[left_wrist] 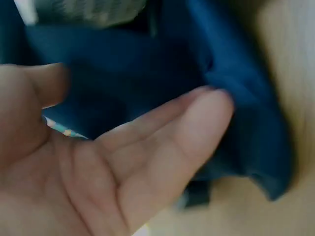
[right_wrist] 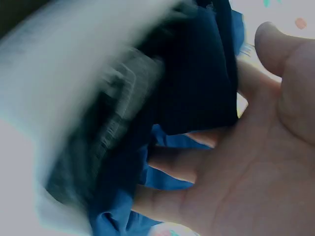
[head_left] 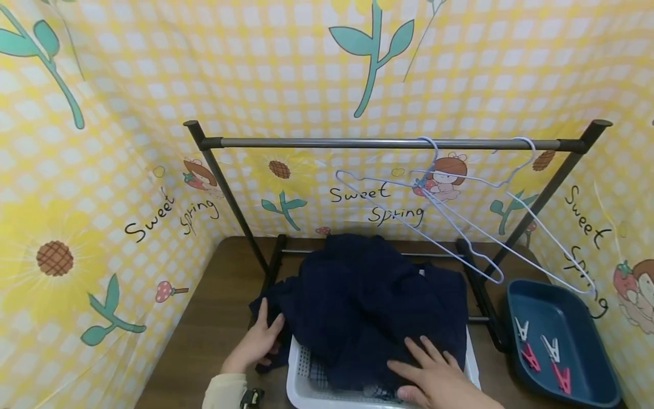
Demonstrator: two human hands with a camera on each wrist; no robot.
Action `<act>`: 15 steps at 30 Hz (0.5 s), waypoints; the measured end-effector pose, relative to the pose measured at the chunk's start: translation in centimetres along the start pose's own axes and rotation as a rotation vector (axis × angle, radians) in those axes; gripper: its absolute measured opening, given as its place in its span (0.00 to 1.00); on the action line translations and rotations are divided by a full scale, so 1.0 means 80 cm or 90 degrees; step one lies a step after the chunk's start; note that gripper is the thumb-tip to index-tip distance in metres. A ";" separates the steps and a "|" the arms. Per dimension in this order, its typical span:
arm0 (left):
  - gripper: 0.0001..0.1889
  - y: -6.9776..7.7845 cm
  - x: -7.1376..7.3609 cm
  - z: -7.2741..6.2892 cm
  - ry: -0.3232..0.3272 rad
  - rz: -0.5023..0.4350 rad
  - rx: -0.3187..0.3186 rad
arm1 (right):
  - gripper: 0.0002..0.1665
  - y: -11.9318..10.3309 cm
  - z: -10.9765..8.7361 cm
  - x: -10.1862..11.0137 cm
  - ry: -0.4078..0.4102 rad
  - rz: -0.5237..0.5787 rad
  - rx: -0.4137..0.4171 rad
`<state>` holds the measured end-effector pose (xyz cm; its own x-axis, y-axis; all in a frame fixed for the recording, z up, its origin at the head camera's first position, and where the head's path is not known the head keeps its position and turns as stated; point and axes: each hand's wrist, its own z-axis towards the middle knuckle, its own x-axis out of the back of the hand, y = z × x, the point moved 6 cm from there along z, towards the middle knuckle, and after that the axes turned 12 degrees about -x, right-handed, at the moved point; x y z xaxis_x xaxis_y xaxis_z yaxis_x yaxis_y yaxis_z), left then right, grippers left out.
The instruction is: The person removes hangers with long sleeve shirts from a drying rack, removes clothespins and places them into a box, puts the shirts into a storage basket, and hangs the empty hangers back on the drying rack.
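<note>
A dark navy garment (head_left: 368, 301) lies bunched over a white plastic basket (head_left: 306, 392), hanging past its left side. My left hand (head_left: 258, 341) touches the garment's left edge with its fingers spread; in the left wrist view its palm (left_wrist: 123, 172) shows with the fingers nearly straight. Over the basket's front right, my right hand (head_left: 434, 372) rests on the navy cloth with fingers spread. The right wrist view shows its fingers (right_wrist: 172, 162) against the blue cloth, partly hidden by a fold. Plaid fabric (head_left: 319, 375) shows under the garment inside the basket.
A dark metal rack (head_left: 317, 143) stands behind the basket. Two lilac wire hangers, a left one (head_left: 444, 264) and a right one (head_left: 557, 241), hang from its bar. At the right, a blue tray (head_left: 557, 295) holds pink-and-white clothespins (head_left: 554, 358). Brown table surface (head_left: 194, 346) shows on the left.
</note>
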<state>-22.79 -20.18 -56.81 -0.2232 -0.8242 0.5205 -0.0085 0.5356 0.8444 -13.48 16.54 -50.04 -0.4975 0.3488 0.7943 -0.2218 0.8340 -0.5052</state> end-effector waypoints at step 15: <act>0.14 0.155 0.035 0.038 0.241 0.042 -0.281 | 0.30 0.016 0.018 -0.027 -0.027 0.028 -0.029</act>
<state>-26.51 -15.30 -45.23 0.1547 -0.8433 0.5147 0.4191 0.5278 0.7388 -13.85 16.24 -52.90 -0.5408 0.3678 0.7564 -0.1612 0.8373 -0.5224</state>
